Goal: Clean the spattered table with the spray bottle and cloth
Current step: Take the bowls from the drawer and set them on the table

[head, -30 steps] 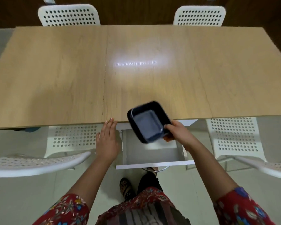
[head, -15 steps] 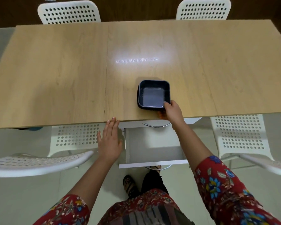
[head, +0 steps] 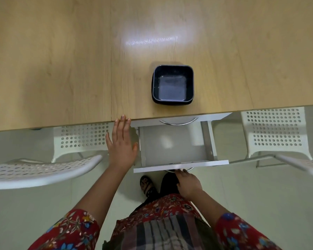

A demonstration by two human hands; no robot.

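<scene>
No spray bottle or cloth shows, so cleaning looks unstarted; left hand (head: 121,143) rests flat-fingered at the light wooden table (head: 61,69); right hand (head: 188,184) meets the open white drawer (head: 173,147), grip unclear.

Rectangular light-brown wood-grain table top (head: 61,60): smooth, satin finish, with one bright glare patch. Square dark-blue container (head: 189,82): hard and glossy; plastic or enamel, cannot tell which. Open white drawer (head: 181,165): smooth matt front panel, smooth pale grey inside. Curved silver handle (head: 178,123): polished metal. White perforated chairs (head: 275,130): smooth, faintly glossy. Red floral sleeves (head: 70,230): soft printed cloth. Pale floor (head: 43,204): smooth, slightly reflective.
</scene>
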